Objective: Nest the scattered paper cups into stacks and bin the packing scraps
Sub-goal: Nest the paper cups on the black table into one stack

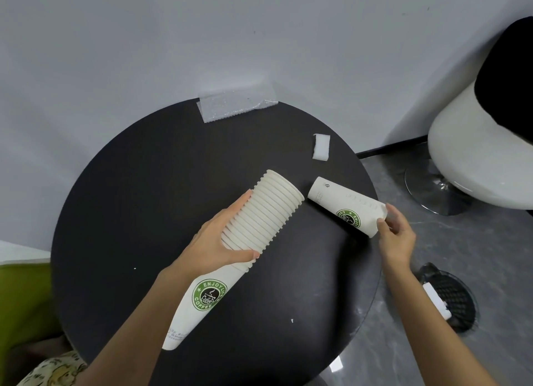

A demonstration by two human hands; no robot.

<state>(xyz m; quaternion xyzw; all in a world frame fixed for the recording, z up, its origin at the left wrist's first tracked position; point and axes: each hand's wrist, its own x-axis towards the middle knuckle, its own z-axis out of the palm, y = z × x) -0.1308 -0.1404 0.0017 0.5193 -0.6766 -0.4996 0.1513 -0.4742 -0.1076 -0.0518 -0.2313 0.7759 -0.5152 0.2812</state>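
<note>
My left hand (219, 241) grips a long stack of nested white paper cups (268, 212), tilted with the open rims pointing up and right over the round black table (144, 198). A green coffee logo shows on the lowest cup. My right hand (396, 235) pinches the rim of a single white paper cup (343, 205), which lies on its side near the table's right edge with its base toward the stack. A sheet of bubble wrap (236, 106) lies at the table's far edge. A small white foam scrap (321, 147) lies at the far right.
A black mesh bin (452, 299) stands on the grey floor to the right of the table, with a white scrap inside. A white swivel chair (473, 155) with a black cushion stands at the far right. The wall runs close behind the table.
</note>
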